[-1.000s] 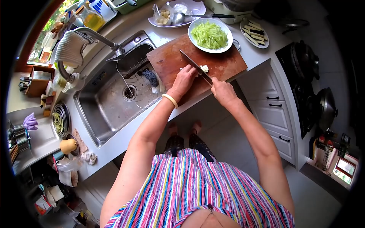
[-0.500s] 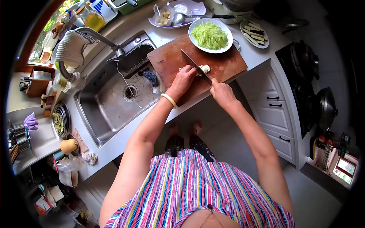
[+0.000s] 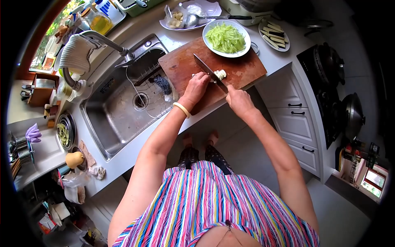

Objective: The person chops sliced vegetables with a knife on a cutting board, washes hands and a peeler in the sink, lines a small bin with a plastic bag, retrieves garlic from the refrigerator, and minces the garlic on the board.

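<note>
A wooden cutting board (image 3: pixel 247 68) lies on the counter beside the sink. My right hand (image 3: pixel 240 101) is closed round the handle of a kitchen knife (image 3: pixel 207 70), whose blade slants across the board. Against the near side of the blade, my left hand (image 3: pixel 197 87) has its fingers curled down on the board, holding garlic that they mostly hide. Small chopped white pieces of garlic (image 3: pixel 220 74) lie on the far side of the blade. At the back of the board sits a white plate (image 3: pixel 208 46) heaped with pale green shreds (image 3: pixel 225 38).
Left of the board is a steel sink (image 3: pixel 111 119) with a wire rack and a faucet (image 3: pixel 123 50). Behind stands a plate (image 3: pixel 166 24) with a bag of peeled cloves (image 3: pixel 176 19) and a ladle (image 3: pixel 193 19). A plate of cut strips (image 3: pixel 275 36) stands right, near the stove (image 3: pixel 317 90).
The knife and both hands have shifted very slightly left along the board. My hold on the knife and the curled left fingers look the same.
</note>
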`<state>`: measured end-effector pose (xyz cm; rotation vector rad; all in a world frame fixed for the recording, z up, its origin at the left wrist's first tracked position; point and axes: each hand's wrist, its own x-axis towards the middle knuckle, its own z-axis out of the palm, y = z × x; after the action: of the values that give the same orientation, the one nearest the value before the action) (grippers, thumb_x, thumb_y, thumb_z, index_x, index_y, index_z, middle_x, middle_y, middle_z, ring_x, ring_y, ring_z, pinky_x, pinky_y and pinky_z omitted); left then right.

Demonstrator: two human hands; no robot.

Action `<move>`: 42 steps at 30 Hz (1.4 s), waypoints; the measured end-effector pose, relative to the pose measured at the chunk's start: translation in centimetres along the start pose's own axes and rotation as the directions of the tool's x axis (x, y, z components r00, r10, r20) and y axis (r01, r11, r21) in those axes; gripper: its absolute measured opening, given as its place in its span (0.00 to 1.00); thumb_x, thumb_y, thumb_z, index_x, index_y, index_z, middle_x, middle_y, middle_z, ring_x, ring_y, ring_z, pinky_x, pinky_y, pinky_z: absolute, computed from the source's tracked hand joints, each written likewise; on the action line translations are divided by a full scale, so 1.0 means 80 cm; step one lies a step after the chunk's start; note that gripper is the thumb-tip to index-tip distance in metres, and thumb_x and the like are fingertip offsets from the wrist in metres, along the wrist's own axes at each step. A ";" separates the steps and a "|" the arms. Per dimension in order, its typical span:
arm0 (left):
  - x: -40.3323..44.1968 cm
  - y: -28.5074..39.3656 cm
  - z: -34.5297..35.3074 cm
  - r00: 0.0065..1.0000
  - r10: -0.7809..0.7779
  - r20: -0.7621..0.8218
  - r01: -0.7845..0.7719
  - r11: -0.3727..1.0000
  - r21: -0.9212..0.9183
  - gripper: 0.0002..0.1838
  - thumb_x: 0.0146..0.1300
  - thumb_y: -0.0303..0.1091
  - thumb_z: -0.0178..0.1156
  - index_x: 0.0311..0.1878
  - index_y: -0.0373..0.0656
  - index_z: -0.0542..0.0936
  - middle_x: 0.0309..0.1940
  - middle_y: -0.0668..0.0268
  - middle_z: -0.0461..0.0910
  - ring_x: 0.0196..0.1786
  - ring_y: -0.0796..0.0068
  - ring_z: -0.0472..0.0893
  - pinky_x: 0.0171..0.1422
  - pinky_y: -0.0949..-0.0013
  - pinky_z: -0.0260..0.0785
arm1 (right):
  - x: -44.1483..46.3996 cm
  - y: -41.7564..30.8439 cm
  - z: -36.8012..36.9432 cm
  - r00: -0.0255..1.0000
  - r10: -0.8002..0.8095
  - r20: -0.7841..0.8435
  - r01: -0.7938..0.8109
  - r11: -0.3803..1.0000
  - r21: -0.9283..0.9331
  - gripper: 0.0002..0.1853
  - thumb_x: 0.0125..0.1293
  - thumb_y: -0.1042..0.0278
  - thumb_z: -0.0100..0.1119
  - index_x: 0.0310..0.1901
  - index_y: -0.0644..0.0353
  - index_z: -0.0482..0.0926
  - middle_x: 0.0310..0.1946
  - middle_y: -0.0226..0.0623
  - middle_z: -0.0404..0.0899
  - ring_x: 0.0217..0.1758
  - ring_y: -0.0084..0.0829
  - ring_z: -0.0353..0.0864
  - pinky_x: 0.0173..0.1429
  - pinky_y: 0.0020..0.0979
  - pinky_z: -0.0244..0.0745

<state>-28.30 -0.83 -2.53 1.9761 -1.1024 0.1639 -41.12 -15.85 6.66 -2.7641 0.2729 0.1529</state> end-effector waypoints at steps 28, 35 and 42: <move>0.001 0.002 -0.005 1.000 0.024 -0.011 -0.024 0.999 0.021 0.05 0.55 0.24 0.60 0.36 0.39 0.77 0.39 0.59 0.78 0.42 0.57 0.79 0.47 0.63 0.73 | 0.002 0.003 0.005 0.998 0.045 0.045 -0.048 0.997 0.060 0.08 0.62 0.68 0.48 0.37 0.64 0.67 0.25 0.58 0.78 0.34 0.58 0.79 0.41 0.54 0.73; -0.001 -0.003 -0.003 0.999 0.052 -0.002 -0.052 0.999 0.006 0.05 0.55 0.24 0.60 0.36 0.40 0.77 0.39 0.59 0.78 0.42 0.57 0.78 0.47 0.62 0.73 | 0.004 0.008 0.010 0.998 0.018 0.053 -0.023 0.994 0.104 0.07 0.62 0.69 0.47 0.37 0.64 0.67 0.25 0.58 0.78 0.33 0.59 0.78 0.41 0.55 0.72; 0.003 -0.001 0.000 0.998 0.063 0.002 -0.063 0.998 0.011 0.05 0.56 0.24 0.59 0.36 0.39 0.78 0.40 0.59 0.78 0.43 0.56 0.78 0.48 0.62 0.73 | -0.005 0.013 0.016 0.997 0.080 0.008 -0.081 0.993 0.089 0.07 0.62 0.68 0.47 0.37 0.64 0.67 0.24 0.58 0.77 0.32 0.59 0.78 0.40 0.55 0.72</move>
<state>-28.07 -0.94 -2.47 1.9525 -1.1681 0.2026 -41.85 -16.30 5.20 -2.6651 0.3809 0.1629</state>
